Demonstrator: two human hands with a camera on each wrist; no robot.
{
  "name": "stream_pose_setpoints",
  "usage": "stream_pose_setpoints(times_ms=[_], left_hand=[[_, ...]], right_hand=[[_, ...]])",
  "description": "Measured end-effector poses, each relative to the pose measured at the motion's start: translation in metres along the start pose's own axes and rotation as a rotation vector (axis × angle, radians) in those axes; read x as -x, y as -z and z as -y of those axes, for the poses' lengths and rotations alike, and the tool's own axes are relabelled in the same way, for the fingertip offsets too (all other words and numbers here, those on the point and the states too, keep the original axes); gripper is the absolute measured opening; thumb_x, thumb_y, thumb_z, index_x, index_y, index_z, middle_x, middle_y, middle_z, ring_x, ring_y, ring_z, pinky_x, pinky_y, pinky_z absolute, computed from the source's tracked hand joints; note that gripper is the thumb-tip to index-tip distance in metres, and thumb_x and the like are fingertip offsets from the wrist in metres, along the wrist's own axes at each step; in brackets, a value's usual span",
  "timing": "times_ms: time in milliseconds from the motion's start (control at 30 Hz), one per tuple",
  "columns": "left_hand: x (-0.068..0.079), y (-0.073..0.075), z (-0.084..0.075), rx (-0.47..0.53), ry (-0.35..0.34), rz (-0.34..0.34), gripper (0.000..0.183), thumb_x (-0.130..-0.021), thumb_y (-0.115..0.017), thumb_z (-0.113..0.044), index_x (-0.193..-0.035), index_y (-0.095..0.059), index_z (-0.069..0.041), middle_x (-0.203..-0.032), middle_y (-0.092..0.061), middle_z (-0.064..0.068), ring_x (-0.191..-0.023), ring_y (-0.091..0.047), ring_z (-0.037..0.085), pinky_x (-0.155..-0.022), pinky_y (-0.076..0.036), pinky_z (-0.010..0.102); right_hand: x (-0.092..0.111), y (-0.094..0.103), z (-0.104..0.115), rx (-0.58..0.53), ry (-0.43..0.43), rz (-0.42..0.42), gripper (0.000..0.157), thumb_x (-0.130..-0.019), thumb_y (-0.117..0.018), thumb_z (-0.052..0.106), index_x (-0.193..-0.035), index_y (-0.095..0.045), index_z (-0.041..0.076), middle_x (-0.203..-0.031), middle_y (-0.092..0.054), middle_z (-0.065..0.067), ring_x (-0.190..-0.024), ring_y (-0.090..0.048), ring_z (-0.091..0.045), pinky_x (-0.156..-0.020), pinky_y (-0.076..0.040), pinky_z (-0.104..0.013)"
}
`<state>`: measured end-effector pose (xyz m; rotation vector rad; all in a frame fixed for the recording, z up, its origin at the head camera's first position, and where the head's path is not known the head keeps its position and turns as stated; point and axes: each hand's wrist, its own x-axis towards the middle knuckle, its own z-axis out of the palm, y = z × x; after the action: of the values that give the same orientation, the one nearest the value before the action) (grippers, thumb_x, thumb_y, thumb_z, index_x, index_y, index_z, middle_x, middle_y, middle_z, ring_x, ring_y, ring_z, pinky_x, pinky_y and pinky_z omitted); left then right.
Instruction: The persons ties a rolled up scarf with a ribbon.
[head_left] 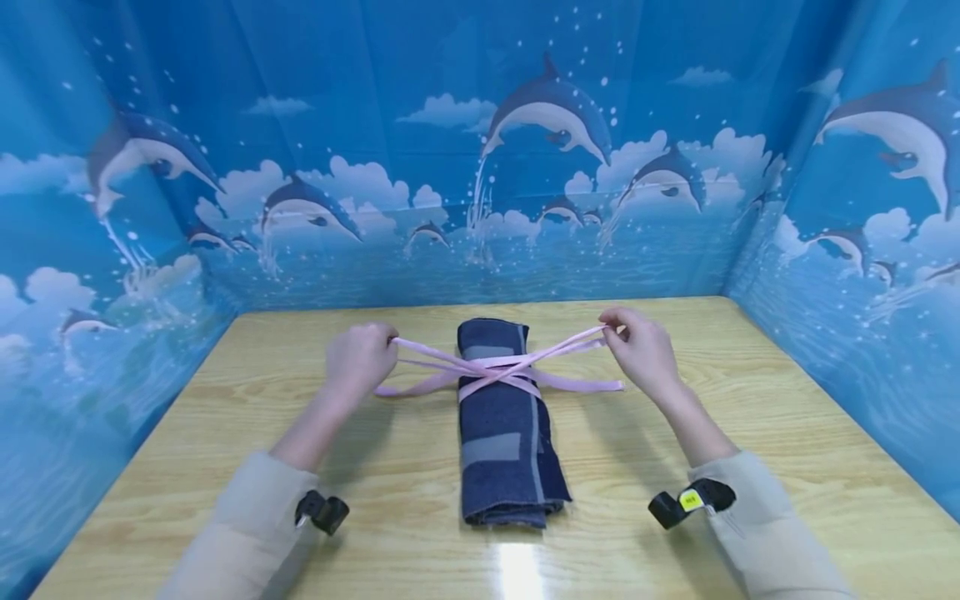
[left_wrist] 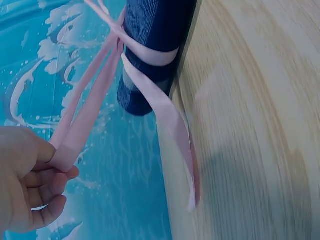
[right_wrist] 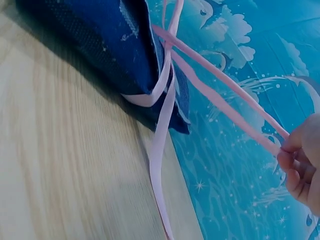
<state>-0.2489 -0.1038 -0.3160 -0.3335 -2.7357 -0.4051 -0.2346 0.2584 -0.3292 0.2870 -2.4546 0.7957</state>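
Observation:
A rolled bundle of dark blue denim [head_left: 501,467] lies lengthwise on the table, with a pink ribbon [head_left: 498,372] wrapped around its upper part and crossing on top in a bow. On the left, my left hand [head_left: 362,357] pinches one loop of the ribbon and pulls it out sideways. My right hand [head_left: 642,348] pinches the opposite loop between thumb and fingers. Both loops stretch taut above the table. One loose ribbon tail [left_wrist: 172,117] hangs beside the roll in the left wrist view; another tail [right_wrist: 159,155] hangs down in the right wrist view.
The roll and hands are over a light wood-grain table [head_left: 225,433]. A blue curtain [head_left: 420,67] printed with dolphins and clouds surrounds its back and sides. Each sleeve carries a small black wrist camera, one on the left [head_left: 322,511] and one on the right [head_left: 692,502].

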Motion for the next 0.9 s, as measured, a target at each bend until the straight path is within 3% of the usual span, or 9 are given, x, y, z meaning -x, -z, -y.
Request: stream_pose_setpoints(times_ms=[267,433,667,900], left_hand=[[0.000,0.010,0.016,-0.027,-0.007,-0.023,0.019,-0.082,-0.055,-0.005,-0.088,-0.073,-0.005,-0.067,-0.065,0.010,-0.054,-0.055,0.028,-0.043,-0.040,0.041],[0.000,0.014,0.026,-0.066,0.010,-0.016,0.021,-0.083,-0.054,-0.007,-0.091,-0.073,-0.006,-0.070,-0.066,0.012,-0.056,-0.056,0.032,-0.044,-0.040,0.042],[0.000,0.015,0.035,-0.079,0.019,-0.037,0.021,-0.082,-0.053,-0.006,-0.088,-0.073,-0.006,-0.062,-0.062,0.010,-0.051,-0.053,0.031,-0.043,-0.037,0.042],[0.003,0.019,0.043,-0.081,0.040,-0.025,0.022,-0.082,-0.052,-0.005,-0.090,-0.073,-0.005,-0.070,-0.066,0.013,-0.055,-0.056,0.034,-0.044,-0.039,0.044]], right_hand=[[0.005,0.006,-0.009,0.140,0.091,-0.029,0.015,-0.082,-0.058,-0.003,-0.094,-0.066,-0.002,-0.089,-0.066,-0.016,-0.071,-0.059,-0.028,-0.062,-0.045,-0.043],[0.007,0.012,-0.013,0.199,0.115,-0.039,0.017,-0.080,-0.059,-0.004,-0.095,-0.066,-0.001,-0.093,-0.066,-0.018,-0.079,-0.062,-0.033,-0.063,-0.047,-0.047],[0.007,0.020,-0.019,0.212,0.102,-0.049,0.018,-0.080,-0.059,-0.005,-0.096,-0.066,-0.003,-0.092,-0.066,-0.020,-0.074,-0.061,-0.033,-0.061,-0.045,-0.047],[0.009,0.025,-0.023,0.199,0.126,-0.055,0.013,-0.079,-0.061,-0.005,-0.091,-0.066,-0.003,-0.088,-0.066,-0.019,-0.066,-0.058,-0.027,-0.058,-0.046,-0.043]])
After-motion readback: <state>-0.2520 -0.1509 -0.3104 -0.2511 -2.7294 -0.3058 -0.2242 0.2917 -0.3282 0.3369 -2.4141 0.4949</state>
